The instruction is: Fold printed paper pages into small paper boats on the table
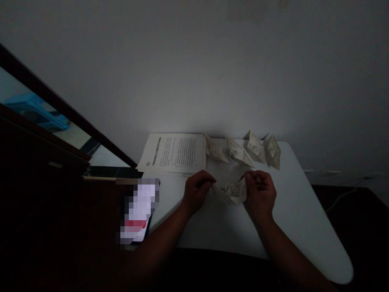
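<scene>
A paper boat (230,194) folded from a printed page is held between my two hands over the white table (212,233). My left hand (198,190) pinches its left tip between thumb and fingers. At the boat's right end my right hand (260,192) is closed on the other tip. Behind them, several more folded paper boats stand in a row: one beside the book (216,149), one in the middle (239,153), and two close together at the right, a paler boat (255,148) and the end boat (273,152).
An open book or stack of printed pages (174,154) lies at the table's back left. A phone (141,211), partly blurred out, sits at the left edge. The wall (212,73) rises directly behind the table. A dark-framed mirror or opening (69,109) leans at the left.
</scene>
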Demonstrator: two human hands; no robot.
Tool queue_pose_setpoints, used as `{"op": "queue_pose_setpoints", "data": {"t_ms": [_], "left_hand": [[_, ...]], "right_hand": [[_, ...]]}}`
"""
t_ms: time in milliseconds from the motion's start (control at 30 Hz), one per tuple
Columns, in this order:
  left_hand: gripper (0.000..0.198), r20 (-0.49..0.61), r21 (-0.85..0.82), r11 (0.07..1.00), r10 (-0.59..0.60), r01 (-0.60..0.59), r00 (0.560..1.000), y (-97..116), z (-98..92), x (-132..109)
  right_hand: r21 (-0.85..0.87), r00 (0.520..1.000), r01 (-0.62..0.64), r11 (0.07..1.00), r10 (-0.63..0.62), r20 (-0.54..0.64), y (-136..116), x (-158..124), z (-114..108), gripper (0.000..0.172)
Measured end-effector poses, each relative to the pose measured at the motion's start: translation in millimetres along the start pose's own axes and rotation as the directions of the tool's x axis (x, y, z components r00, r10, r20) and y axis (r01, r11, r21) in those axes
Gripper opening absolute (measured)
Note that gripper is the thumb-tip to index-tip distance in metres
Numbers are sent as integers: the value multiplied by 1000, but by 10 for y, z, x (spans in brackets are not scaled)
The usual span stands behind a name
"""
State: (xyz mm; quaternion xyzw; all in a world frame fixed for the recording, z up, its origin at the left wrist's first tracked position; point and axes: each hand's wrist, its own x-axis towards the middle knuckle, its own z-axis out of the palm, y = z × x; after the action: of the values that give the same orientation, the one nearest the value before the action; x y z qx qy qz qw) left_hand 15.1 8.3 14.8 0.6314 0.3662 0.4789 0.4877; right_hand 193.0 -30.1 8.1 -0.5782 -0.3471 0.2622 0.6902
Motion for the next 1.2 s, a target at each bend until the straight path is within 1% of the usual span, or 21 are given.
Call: {"op": "queue_pose_setpoints", "data": {"t_ms": [33,100,200,367,533,700,767,867,933,1000,1100,1200], "left_hand": [[11,34,42,999,33,-35,999,-3,3,-3],[10,88,75,994,69,-75,994,-3,9,-1],[14,155,84,992,76,-90,985,15,20,11],[26,261,159,980,72,-116,963,72,50,26],[40,309,140,985,52,-100,950,78,78,30],[34,342,134,984,68,-121,937,49,83,22],[32,330,129,988,41,-88,943,42,82,20],[31,264,97,995,-25,-1,964,38,75,29],[31,212,57,996,-83,72,974,35,68,41],[30,170,1,991,-129,131,977,31,59,56],[28,115,-89,986,-133,143,985,25,46,77],[25,46,-126,983,-128,133,991,18,31,90]], "right_hand": [[-5,1000,7,1000,-7,-5,-6,-2,1,22],[-2,1000,18,1000,-18,-15,-8,-3,0,22],[34,999,32,999,-31,-27,8,2,-1,22],[95,999,26,995,-24,-21,24,15,8,22],[193,1000,-13,981,18,-25,19,19,12,24],[228,999,-19,973,29,-42,34,17,11,22],[207,999,-6,978,14,-37,40,18,11,22],[131,999,3,991,1,-32,57,25,3,19],[65,1000,-12,998,12,5,70,33,-9,13],[16,997,-26,1000,25,67,79,42,-27,10],[-9,989,-35,999,36,142,80,51,-57,13],[4,976,-31,1000,30,214,82,58,-73,16]]}}
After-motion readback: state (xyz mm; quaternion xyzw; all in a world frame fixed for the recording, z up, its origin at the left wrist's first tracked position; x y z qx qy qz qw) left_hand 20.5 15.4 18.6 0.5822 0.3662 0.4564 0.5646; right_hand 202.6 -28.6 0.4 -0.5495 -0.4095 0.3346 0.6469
